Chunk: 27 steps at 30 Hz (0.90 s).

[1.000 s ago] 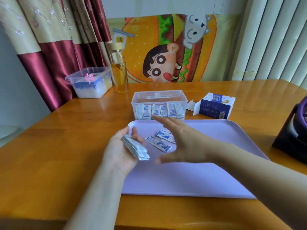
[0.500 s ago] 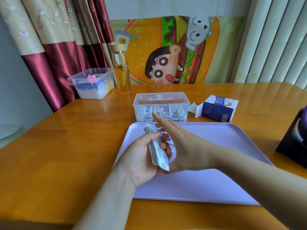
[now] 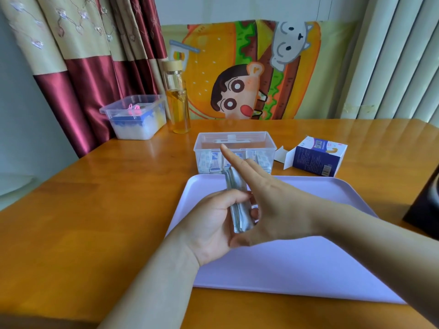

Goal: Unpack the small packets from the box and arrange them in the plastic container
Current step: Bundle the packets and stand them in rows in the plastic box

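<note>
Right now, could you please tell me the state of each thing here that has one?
Left hand: grips the packet stack.
Right hand: fingers straight, pressed against the stack.
Packet stack: on edge between both hands.
Plastic container: packets standing along its front wall.
Box: lying down, flap open.

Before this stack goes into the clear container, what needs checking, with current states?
1. Grip of the left hand on the packet stack: ok, fingers curled round it.
2. Flat right hand against the stack: ok.
3. Lid off the clear container: ok.
4. Space behind its front row of packets: ok.
5. Loose packets on the purple tray: cannot tell, hands cover it.
6. Emptied box: cannot tell.
</note>
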### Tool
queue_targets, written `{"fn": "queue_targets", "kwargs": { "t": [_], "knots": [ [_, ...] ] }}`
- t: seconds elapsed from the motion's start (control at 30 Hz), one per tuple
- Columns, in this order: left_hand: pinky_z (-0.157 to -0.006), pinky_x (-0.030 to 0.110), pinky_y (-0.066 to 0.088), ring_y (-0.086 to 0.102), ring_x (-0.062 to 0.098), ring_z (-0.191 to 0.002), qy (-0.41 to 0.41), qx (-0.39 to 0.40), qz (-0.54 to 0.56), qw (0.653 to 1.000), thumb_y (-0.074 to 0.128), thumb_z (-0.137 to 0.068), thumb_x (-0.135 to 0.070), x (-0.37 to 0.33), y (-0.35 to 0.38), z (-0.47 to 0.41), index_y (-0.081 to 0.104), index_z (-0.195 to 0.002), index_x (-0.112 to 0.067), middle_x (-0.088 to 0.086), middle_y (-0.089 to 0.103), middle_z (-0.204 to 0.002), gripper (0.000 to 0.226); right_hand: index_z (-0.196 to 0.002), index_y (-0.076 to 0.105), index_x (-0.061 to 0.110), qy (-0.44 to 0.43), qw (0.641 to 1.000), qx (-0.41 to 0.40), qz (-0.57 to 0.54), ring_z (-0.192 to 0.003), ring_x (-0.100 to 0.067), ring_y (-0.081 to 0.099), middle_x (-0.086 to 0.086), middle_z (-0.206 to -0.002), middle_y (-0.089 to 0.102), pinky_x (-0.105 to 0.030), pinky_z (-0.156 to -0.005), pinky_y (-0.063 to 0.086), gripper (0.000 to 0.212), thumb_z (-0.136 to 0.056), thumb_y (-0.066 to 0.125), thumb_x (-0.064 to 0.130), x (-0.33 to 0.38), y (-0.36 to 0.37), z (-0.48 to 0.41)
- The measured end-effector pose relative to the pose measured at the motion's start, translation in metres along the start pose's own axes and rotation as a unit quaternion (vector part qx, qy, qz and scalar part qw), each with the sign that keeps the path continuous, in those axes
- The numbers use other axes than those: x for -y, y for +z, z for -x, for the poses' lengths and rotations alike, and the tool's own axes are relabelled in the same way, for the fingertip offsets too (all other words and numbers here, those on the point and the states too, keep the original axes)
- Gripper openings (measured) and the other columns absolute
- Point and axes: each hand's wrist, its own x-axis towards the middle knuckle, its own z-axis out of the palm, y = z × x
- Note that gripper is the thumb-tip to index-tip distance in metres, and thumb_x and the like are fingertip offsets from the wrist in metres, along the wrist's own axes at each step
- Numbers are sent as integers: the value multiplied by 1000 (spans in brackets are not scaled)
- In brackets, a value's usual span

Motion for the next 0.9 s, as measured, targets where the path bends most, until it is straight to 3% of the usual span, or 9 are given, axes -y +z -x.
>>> {"fn": "queue_targets", "kwargs": {
  "t": [0.13,0.2,0.27,0.4,0.5,0.57,0.67,0.77,0.9],
  "knots": [
    [-68,27,44,57,15,-77,25,2,-24,999,45,-90,-8,-8,-1,0,64,-99,-11,6,60,-83,21,-146,-10,43,-25,999,-22,31,-85,-20,55,11,-116,29,-23,-71,51,130,-59,86,39,-1,-4,-6],
    [-66,28,44,56,15,-77,23,-11,-52,998,41,-93,-6,-10,-3,-2,63,-97,-13,6,59,-83,24,-145,15,37,-39,997,-34,59,-91,-16,54,13,-121,26,-16,-70,49,112,-58,86,42,-3,-7,-11],
    [-63,28,43,56,12,-70,2,-27,-88,996,41,-92,-6,-12,-3,-3,61,-88,-14,2,59,-75,23,-130,38,31,-51,994,-41,86,-93,-11,49,11,-117,26,-8,-65,44,89,-56,86,43,-4,-8,-18],
    [-54,24,34,46,9,-54,9,-79,-146,986,44,-91,-4,-24,-5,-10,56,-71,-16,0,48,-63,27,-118,44,29,-70,991,-41,105,-97,-1,43,9,-116,30,-5,-72,40,77,-56,86,44,-1,-17,-31],
    [-46,19,29,32,7,-47,41,-99,-182,978,61,-86,-19,-47,-16,-17,51,-76,-18,-4,35,-59,15,-109,49,25,-71,994,-79,-37,-97,-3,54,7,-108,50,-26,-87,49,57,-64,83,30,-2,-42,-48],
    [-44,15,22,25,5,-46,45,-68,-214,974,61,-84,-25,-65,-27,-23,46,-77,-19,-8,31,-56,18,-107,51,21,-24,976,-108,-186,-88,-14,60,3,-97,58,-39,-82,53,45,-68,74,21,-8,-57,-63],
    [-42,13,21,24,2,-44,47,-20,-249,967,60,-82,-27,-89,-38,-36,50,-88,-17,-10,30,-55,16,-117,54,7,40,945,-95,-311,-81,-24,58,-17,-90,62,-38,-77,47,45,-76,72,12,-21,-61,-87],
    [-40,15,28,32,2,-41,56,-50,-326,943,61,-87,-22,-108,-53,-57,50,-90,-13,-4,34,-59,14,-110,53,-15,77,929,-84,-352,-82,-27,59,-33,-96,60,-34,-80,52,44,-78,71,10,-26,-57,-108],
    [-41,19,32,38,6,-42,54,-70,-366,927,63,-88,-21,-127,-74,-85,50,-102,-8,1,39,-61,24,-98,61,-8,102,937,-124,-312,-79,-24,52,-32,-99,63,-34,-77,43,38,-78,73,22,-34,-61,-139]
  ]
}}
